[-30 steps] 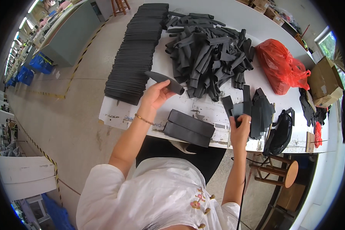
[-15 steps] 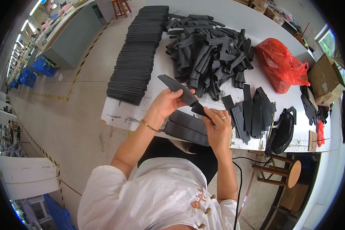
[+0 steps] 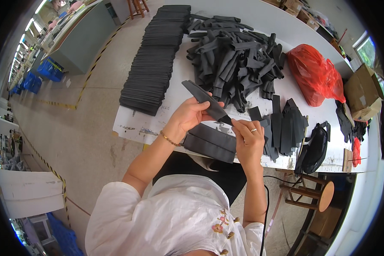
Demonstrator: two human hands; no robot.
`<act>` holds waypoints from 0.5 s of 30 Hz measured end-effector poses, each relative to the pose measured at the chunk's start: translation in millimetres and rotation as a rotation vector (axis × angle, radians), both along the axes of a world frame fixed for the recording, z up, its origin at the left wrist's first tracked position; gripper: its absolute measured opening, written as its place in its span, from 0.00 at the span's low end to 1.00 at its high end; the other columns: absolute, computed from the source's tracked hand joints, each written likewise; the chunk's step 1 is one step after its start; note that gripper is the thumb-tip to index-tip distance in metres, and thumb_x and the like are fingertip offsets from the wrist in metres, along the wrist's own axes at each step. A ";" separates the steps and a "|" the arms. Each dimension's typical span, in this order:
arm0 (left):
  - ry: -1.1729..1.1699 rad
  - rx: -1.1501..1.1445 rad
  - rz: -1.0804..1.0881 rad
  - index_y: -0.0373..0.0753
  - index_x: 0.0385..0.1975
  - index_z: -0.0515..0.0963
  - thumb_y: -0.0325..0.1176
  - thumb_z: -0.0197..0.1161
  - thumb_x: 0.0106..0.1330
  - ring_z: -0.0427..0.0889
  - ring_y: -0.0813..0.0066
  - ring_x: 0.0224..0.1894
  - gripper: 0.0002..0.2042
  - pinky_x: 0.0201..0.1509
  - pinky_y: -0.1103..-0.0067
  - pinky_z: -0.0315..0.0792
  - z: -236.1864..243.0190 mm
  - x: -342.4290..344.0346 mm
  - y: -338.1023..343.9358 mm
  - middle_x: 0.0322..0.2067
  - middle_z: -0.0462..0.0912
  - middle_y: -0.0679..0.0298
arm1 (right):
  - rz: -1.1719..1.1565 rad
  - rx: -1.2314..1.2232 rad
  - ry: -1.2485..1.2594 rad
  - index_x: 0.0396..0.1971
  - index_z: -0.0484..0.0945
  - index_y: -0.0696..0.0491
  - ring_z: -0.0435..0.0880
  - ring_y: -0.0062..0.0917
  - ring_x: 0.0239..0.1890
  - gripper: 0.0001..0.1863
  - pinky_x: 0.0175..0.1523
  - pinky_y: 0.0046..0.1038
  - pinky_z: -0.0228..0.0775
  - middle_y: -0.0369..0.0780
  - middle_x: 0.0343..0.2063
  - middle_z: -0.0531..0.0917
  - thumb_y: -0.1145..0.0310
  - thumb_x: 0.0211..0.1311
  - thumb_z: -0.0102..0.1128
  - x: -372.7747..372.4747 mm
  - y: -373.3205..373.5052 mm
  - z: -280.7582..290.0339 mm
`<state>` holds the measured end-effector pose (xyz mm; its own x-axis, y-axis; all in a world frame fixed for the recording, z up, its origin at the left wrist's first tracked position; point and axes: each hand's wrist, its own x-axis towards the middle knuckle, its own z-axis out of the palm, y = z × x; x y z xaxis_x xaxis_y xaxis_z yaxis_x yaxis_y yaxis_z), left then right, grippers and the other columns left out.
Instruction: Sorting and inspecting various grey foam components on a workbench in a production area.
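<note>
My left hand (image 3: pixel 196 111) grips a folded dark grey fabric sleeve (image 3: pixel 200 94) slanting over the white table (image 3: pixel 130 130). My right hand (image 3: pixel 248 141) pinches a narrow black strip (image 3: pixel 226 120) at the sleeve's lower end, partly inside it. Below my hands lie flat folded dark pieces (image 3: pixel 209 149) near the front edge. To the right are loose flat black strips (image 3: pixel 286 132). Behind them is a heap of rolled dark pieces (image 3: pixel 230 59), with a long, tightly packed row of similar pieces (image 3: pixel 151 59) on the left.
A red plastic bag (image 3: pixel 311 77), a cardboard box (image 3: pixel 362 91) and a black bag (image 3: pixel 313 149) sit on the right. A wooden stool (image 3: pixel 318 192) stands under the table's right end, beside a dangling cable. Other workbenches and blue crates (image 3: pixel 49 70) are along the left, past floor tape.
My right hand has moved up and left from the loose strips with a strip, now at the sleeve's end. My left hand has shifted right and the sleeve tilts more steeply.
</note>
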<state>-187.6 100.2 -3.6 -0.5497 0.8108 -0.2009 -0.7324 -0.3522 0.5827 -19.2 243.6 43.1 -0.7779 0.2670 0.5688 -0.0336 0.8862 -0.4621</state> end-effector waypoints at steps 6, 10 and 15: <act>0.038 0.052 -0.024 0.38 0.56 0.66 0.25 0.52 0.70 0.80 0.53 0.53 0.15 0.55 0.62 0.79 5.4 2.9 -1.0 0.52 0.76 0.43 | -0.023 0.190 0.047 0.39 0.83 0.51 0.77 0.27 0.36 0.14 0.43 0.31 0.64 0.32 0.34 0.83 0.77 0.49 0.67 -0.4 3.7 5.2; 0.088 0.075 0.071 0.36 0.57 0.61 0.22 0.50 0.70 0.79 0.50 0.53 0.17 0.54 0.58 0.78 23.9 22.7 0.2 0.52 0.76 0.41 | -0.086 0.239 0.073 0.39 0.82 0.52 0.77 0.28 0.37 0.15 0.44 0.32 0.64 0.31 0.35 0.82 0.77 0.49 0.67 -1.8 -2.1 1.7; 0.286 -0.024 0.234 0.35 0.65 0.51 0.21 0.48 0.70 0.77 0.56 0.56 0.25 0.51 0.64 0.81 43.7 43.7 -1.4 0.54 0.74 0.45 | -0.060 0.153 0.109 0.48 0.78 0.54 0.75 0.32 0.41 0.23 0.46 0.34 0.64 0.36 0.43 0.80 0.74 0.49 0.70 -7.2 -17.5 -2.3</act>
